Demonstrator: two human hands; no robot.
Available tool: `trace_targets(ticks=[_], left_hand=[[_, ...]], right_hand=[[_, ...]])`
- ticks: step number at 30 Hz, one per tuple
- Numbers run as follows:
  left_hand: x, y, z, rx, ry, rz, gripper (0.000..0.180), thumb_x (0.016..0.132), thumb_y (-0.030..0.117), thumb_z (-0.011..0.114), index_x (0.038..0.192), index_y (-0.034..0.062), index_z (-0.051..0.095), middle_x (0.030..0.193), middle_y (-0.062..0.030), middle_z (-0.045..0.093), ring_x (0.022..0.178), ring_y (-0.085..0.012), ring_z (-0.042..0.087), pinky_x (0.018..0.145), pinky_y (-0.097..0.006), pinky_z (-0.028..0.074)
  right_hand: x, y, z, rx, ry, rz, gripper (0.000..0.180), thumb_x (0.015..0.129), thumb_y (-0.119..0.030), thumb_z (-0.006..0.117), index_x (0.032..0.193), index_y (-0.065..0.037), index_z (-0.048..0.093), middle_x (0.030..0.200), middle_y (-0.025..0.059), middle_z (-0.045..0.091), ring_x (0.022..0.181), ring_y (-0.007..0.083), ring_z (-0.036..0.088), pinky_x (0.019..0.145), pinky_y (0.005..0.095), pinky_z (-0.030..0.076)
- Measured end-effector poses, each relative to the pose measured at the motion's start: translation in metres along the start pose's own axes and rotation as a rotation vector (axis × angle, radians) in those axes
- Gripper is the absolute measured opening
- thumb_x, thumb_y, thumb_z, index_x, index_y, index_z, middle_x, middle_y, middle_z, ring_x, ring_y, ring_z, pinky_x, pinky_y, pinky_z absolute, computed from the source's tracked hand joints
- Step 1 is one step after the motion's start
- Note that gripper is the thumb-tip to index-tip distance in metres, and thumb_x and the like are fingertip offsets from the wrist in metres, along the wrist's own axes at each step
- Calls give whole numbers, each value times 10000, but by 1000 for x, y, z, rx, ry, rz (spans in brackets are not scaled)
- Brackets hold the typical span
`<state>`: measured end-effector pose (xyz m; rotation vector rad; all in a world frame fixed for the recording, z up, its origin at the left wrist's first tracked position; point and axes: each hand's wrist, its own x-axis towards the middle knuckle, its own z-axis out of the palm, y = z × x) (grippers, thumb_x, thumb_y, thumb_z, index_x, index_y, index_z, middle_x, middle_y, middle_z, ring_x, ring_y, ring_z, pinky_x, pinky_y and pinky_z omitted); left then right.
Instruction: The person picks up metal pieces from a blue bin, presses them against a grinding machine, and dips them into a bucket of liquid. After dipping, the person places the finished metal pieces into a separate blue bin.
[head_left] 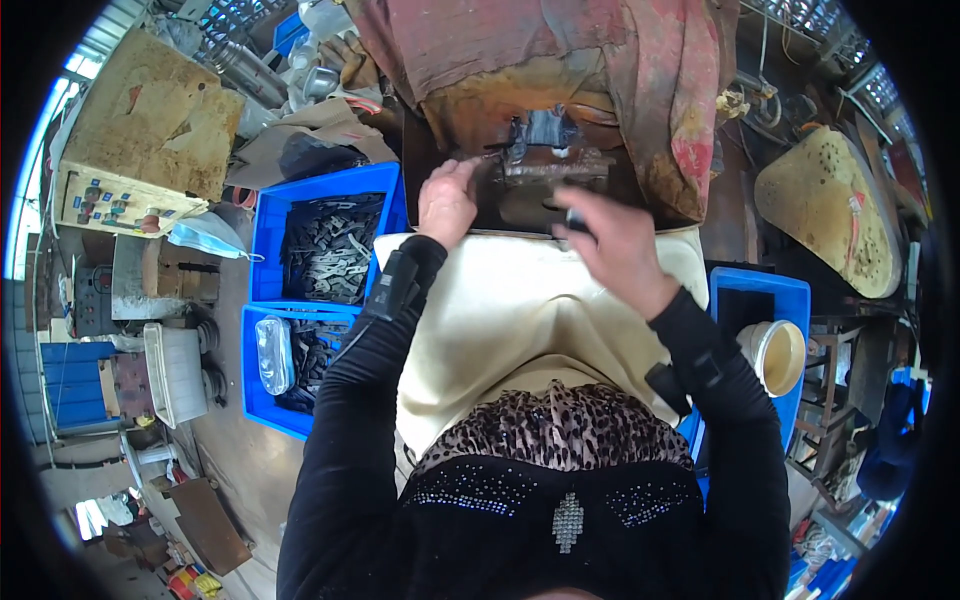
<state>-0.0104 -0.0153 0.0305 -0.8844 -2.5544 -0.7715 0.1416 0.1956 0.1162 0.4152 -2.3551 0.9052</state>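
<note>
My left hand (446, 198) reaches forward with its fingers at the left end of a grey metal fixture (545, 160) on a dark machine bed; I cannot see whether it grips a part. My right hand (612, 250) hovers just below the fixture, slightly blurred, with a small dark metal piece (575, 218) pinched in its fingers. A cream cloth (510, 300) covers my lap below both hands. A stained red and brown cloth (600, 70) hangs over the machine behind the fixture.
Two blue crates (262, 240) of dark metal parts stand at my left, the nearer one (252, 365) also holding a clear plastic bag (272, 352). A blue crate (790, 300) with a cream bowl (775, 355) sits at my right. A perforated tan seat (830, 205) lies at far right.
</note>
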Motion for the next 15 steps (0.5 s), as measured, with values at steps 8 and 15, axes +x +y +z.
trace_targets(ticks=[8, 15], left_hand=[[-8, 6, 8, 48, -115, -214, 194, 820, 107, 613, 997, 86, 691, 944, -140, 643, 888, -356, 622, 771, -428, 517], [-9, 6, 2, 47, -122, -256, 182, 828, 157, 621, 979, 91, 700, 971, -137, 651, 905, -347, 628, 789, -431, 516]], right_hand=[[127, 70, 21, -113, 154, 212, 276, 892, -264, 651, 1076, -58, 654, 926, 160, 687, 849, 307, 670, 739, 352, 514], [192, 114, 40, -118, 43, 419, 367, 887, -387, 647, 1131, -114, 669, 958, 134, 705, 928, 232, 666, 817, 342, 485]])
